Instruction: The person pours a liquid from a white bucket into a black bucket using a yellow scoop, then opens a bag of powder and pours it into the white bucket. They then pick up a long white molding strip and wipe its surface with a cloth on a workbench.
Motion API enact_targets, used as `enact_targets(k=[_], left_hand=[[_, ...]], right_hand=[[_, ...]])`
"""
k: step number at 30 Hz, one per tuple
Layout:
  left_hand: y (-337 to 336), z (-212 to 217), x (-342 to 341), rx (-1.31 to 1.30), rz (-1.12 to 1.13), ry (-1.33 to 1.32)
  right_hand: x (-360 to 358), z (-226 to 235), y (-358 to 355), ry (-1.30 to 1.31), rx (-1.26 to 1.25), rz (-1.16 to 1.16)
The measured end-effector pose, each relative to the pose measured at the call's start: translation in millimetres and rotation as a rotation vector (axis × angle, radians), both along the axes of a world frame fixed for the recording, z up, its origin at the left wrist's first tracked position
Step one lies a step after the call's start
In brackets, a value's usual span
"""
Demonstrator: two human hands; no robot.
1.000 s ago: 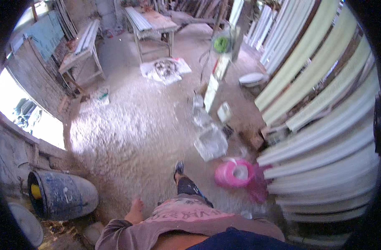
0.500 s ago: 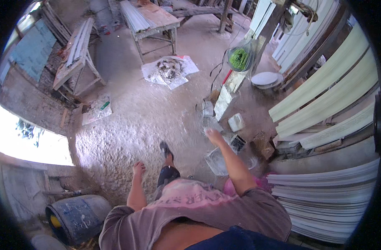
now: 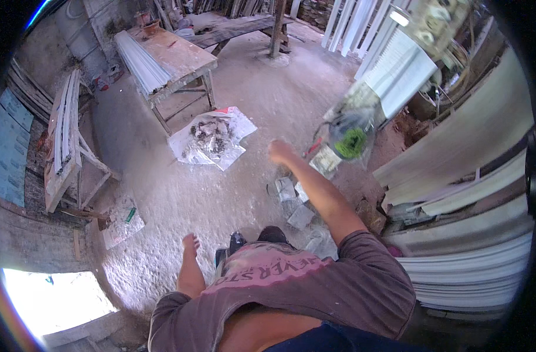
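Note:
My right arm reaches forward over the floor, its hand (image 3: 279,151) loosely curled with nothing visible in it. The nearest thing to it is a crumpled white sheet (image 3: 242,125), on which a heap of grey-white debris (image 3: 212,136) lies; hand and sheet look apart. Lower, at my left side, hangs my left hand (image 3: 190,243), its fingers partly spread and holding nothing. Right of my right forearm, a clear plastic bag with a bright green bundle (image 3: 350,143) hangs by a pale post (image 3: 362,97).
A worktable (image 3: 188,51) bearing long white strips stands ahead left; a lower bench (image 3: 62,173) is further left. White blocks (image 3: 286,189) lie on the floor below my right forearm. Long pale panels (image 3: 455,141) and stacked white strips (image 3: 467,270) line the right side.
I have moved forward: the debris sheet, table and post are nearer. My right hand has swung from above the floor blocks to beside the sheet. Both feet now show close to my body.

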State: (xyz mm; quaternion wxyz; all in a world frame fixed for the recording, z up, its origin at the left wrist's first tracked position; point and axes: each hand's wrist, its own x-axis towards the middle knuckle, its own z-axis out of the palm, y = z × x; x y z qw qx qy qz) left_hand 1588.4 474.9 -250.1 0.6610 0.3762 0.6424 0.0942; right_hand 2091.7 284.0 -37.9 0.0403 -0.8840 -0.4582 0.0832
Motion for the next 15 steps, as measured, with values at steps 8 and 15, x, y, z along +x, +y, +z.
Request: enact_targets(k=[8, 15], left_hand=[[127.9, 41.8, 173.6, 0.232, -0.331, -0.138], [189.1, -2.2, 146.1, -0.013, -0.037, 0.109]], right_hand=[[249.0, 56.4, -49.6, -0.290, -0.300, -0.967], [347.1, 86.8, -129.2, -0.320, -0.538, -1.225]])
